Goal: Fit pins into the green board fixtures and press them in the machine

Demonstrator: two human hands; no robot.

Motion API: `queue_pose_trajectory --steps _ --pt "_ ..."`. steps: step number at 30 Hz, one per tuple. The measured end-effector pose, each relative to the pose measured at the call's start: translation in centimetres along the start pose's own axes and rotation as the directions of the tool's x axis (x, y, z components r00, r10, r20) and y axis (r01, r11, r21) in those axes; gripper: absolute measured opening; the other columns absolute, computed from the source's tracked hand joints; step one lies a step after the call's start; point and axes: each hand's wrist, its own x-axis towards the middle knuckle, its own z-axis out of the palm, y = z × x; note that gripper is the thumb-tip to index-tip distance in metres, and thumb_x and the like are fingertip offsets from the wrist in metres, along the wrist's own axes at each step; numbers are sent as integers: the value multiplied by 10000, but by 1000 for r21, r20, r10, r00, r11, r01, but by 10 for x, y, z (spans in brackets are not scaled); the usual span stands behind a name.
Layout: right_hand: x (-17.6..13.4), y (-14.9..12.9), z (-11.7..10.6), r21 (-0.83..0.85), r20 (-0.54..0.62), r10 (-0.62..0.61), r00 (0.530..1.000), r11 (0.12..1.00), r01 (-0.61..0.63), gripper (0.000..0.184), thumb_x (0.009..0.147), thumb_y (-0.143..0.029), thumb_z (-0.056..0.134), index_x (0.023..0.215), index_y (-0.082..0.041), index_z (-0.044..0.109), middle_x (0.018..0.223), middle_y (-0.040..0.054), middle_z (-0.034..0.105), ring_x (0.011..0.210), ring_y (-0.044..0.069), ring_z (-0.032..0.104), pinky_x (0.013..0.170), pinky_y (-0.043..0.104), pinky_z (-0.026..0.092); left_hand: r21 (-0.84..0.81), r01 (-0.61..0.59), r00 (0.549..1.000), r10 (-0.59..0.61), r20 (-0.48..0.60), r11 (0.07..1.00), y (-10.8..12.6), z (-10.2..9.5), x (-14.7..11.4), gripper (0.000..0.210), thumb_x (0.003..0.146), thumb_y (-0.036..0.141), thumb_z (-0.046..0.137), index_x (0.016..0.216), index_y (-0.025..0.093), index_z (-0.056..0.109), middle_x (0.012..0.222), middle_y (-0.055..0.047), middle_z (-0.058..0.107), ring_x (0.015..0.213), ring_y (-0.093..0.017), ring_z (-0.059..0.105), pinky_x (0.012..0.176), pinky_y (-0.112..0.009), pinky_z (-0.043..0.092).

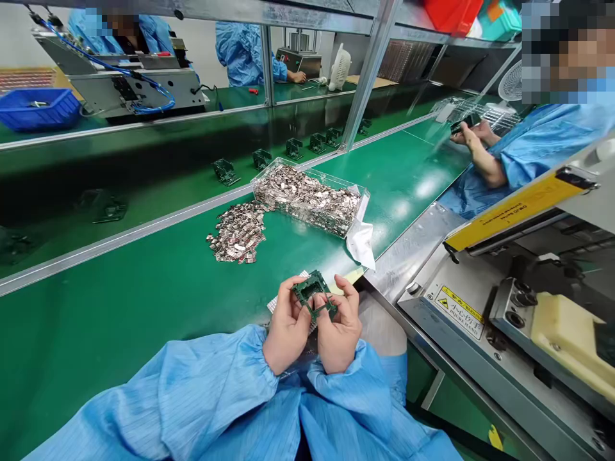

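By the green bench (158,307), the left grip (288,325) and the right grip (339,328) pinch the green frame (317,281), which is between them. It is probably light, stiff, somewhat brittle; its outer edges seem the safest hold.

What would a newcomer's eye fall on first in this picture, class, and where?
Probably the heap of small metal pieces on the green work surface, beside a clear tray full of similar pieces. Nearer the viewer, the left hand and right hand hold a green part. At right, a machine bears a warning label.
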Motion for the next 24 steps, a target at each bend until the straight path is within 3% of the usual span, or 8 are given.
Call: queue_pose_trajectory --steps 8,17,24 --pt "1 -1 1 -60 17 -39 999 997 40 120 912 -293 604 876 -193 661 1246 115 560 1126 251 570 871 387 500 -9 21 1000 -21 0 1000 -6 -1 -2 293 930 303 546 1204 257 452 1133 -50 579 1004 -149 618 902 -279 508" --pt "4 -4 -4 -42 63 17 998 999 -15 126 913 -313 593 872 -205 643 1216 110 566 1131 258 560 936 432 463 46 35 999 -34 -21 998 -3 0 -1 308 899 302 585 1186 239 490 1149 -66 577 1022 -173 600 913 -303 497" --pt "6 -5 -4 13 54 11 998 1000 -12 92 911 -273 565 853 -211 601 1031 83 607 1001 231 589 873 399 480 31 45 999 -44 -8 999 -1 1 -2 319 880 350 613 1154 226 507 1093 -69 607 975 -190 627 866 -310 525"
